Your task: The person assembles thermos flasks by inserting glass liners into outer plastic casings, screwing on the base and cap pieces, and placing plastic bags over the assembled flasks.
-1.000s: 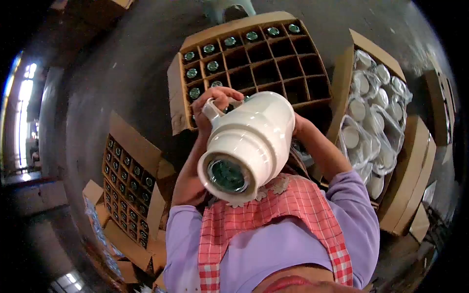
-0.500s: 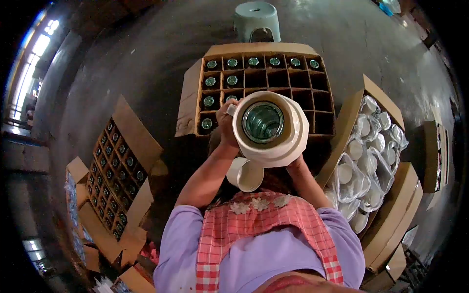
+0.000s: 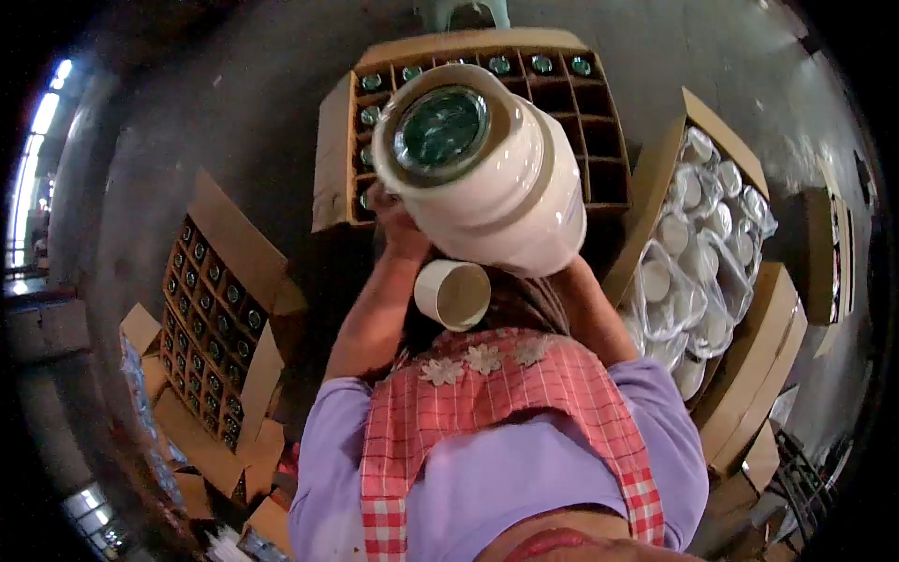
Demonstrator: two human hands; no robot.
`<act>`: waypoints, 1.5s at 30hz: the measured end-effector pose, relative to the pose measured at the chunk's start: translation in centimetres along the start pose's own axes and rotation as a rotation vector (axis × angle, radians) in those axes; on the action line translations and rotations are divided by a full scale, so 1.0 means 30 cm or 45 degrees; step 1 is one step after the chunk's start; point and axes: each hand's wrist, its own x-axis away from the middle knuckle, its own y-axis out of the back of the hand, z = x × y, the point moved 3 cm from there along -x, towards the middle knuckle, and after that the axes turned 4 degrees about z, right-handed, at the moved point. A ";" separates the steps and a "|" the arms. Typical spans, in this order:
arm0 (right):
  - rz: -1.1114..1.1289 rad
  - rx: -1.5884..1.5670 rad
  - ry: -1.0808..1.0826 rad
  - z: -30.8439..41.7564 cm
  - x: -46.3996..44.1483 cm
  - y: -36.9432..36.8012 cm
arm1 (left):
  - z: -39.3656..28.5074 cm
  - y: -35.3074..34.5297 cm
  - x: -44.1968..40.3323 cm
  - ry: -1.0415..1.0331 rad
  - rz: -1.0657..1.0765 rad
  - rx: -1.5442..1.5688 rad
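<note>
A large cream jug point(image 3: 510, 187) is tilted in front of my chest, and a round glass piece point(image 3: 442, 129) shows in its opening. My left hand point(image 3: 401, 225) is closed on the jug's left side, partly hidden behind it. At the jug's lower right is my right hand point(image 3: 565, 270), supporting it, with the fingers mostly hidden. Below the jug, near my apron, is a cream cup point(image 3: 453, 294). Behind the jug stands a divided carton point(image 3: 332, 155) with glass pieces in several compartments.
On the left, an open divided carton point(image 3: 245, 225) holds many glass pieces. At the right, a carton point(image 3: 716, 140) contains cream cups point(image 3: 655, 280) in clear plastic. Another long carton point(image 3: 758, 361) lies beside it. A pale stool point(image 3: 465, 13) stands beyond the central carton.
The jug turned upright, showing the glass inside, then moved up and left and tilted again. The cream cup below came into view. The camera view has shifted too.
</note>
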 end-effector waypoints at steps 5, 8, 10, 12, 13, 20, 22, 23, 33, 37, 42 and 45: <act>-0.008 0.084 -0.025 0.003 -0.013 -0.012 | -0.022 0.082 -0.106 0.802 0.012 0.921; 0.000 0.407 0.008 0.001 -0.017 -0.028 | -0.090 0.188 -0.201 0.754 -0.025 1.031; 0.120 1.088 0.590 -0.040 -0.011 -0.082 | -0.161 0.267 -0.267 0.686 0.008 1.055; 0.313 1.848 0.691 -0.100 0.029 -0.159 | -0.279 0.317 -0.320 0.619 -0.011 0.867; 0.458 2.203 0.433 -0.145 0.029 -0.167 | -0.357 0.311 -0.339 0.593 -0.110 0.597; -0.620 2.035 1.000 0.252 -0.155 -0.027 | -0.459 0.370 -0.310 0.656 -0.073 0.533; -0.854 1.991 1.268 0.427 -0.169 -0.060 | -0.444 0.332 -0.294 0.698 0.059 0.655; -0.932 1.961 1.482 0.484 -0.160 -0.096 | -0.435 0.304 -0.282 0.698 0.137 0.678; 0.112 1.386 0.846 0.580 0.040 -0.287 | -0.330 0.079 -0.179 0.984 0.393 0.265; 0.382 1.305 0.720 0.575 0.102 -0.281 | -0.447 0.034 -0.192 0.980 0.456 0.137; 0.731 1.494 0.788 0.626 0.081 -0.254 | -0.287 -0.002 -0.180 0.968 0.757 0.169; 0.795 1.295 0.723 0.613 0.099 -0.251 | -0.424 -0.048 -0.248 1.010 0.834 0.123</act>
